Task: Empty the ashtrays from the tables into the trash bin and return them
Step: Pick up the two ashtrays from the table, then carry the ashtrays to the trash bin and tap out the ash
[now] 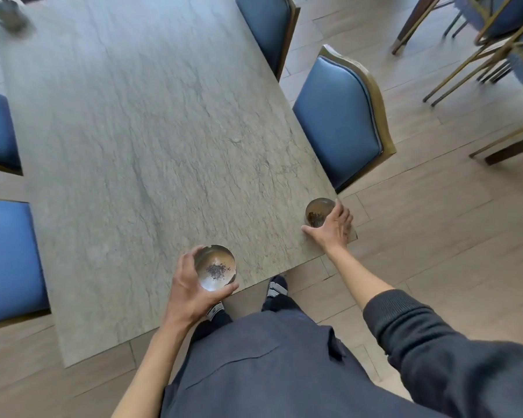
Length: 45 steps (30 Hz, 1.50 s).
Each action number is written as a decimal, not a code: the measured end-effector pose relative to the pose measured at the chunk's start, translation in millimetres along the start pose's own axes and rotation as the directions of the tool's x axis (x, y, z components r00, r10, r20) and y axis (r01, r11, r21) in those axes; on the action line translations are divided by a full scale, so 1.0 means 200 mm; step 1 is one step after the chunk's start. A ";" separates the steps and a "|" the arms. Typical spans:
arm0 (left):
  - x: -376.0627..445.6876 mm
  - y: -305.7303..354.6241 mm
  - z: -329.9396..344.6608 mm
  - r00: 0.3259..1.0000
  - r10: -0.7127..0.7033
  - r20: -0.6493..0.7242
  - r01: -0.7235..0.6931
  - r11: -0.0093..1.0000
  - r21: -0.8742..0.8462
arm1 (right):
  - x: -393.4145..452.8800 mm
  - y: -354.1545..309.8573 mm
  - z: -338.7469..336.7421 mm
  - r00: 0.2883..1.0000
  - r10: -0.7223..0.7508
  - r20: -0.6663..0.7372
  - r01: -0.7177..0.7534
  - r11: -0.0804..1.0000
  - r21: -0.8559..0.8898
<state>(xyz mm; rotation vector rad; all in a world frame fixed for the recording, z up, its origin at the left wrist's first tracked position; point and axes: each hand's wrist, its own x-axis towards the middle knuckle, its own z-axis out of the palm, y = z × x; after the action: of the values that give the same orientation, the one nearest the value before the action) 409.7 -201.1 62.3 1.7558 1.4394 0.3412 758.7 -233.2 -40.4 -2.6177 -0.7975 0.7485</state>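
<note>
While you stand at the near end of the stone-topped table (pixel 151 140), your left hand (pixel 191 292) grasps a round metal ashtray (pixel 215 267) from the side, thumb under its near rim and fingers wrapped around its far left edge. That ashtray sits over the table's near edge, with a small dark heap of ash in the middle of its shiny bowl; whether it rests on the surface or is lifted just above it is hard to tell from this angle. Your right hand (pixel 332 226) reaches out to the near right corner of the table and curls around a second, darker ashtray (pixel 318 212), thumb on the tabletop at its near left side and fingers along its right side. This 1 also holds dark ash. The 2 ashtrays are well apart. A blue padded chair (pixel 341 122) stands just beside that corner. At the far left corner of the table lies a blurred dark object (pixel 9 15), possibly another ashtray.
</note>
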 end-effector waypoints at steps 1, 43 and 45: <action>-0.01 0.00 0.01 1.000 -0.017 -0.009 0.017 1.000 0.001 | 0.00 0.01 0.01 1.000 -0.005 -0.013 0.005 1.000 0.004; 0.26 0.55 0.50 0.721 0.367 0.588 -0.388 0.917 -0.096 | -1.27 0.48 -0.32 0.827 0.402 -0.392 -0.178 0.850 0.495; 0.24 0.63 0.61 0.703 0.372 0.607 -0.400 0.912 -0.095 | -1.24 0.57 -0.37 0.810 0.414 -0.415 -0.172 0.844 0.508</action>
<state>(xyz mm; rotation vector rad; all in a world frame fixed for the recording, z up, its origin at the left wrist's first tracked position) 590.2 -209.4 63.9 1.9553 0.6032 -0.0658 672.9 -479.9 68.4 -2.3483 -0.0303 0.2240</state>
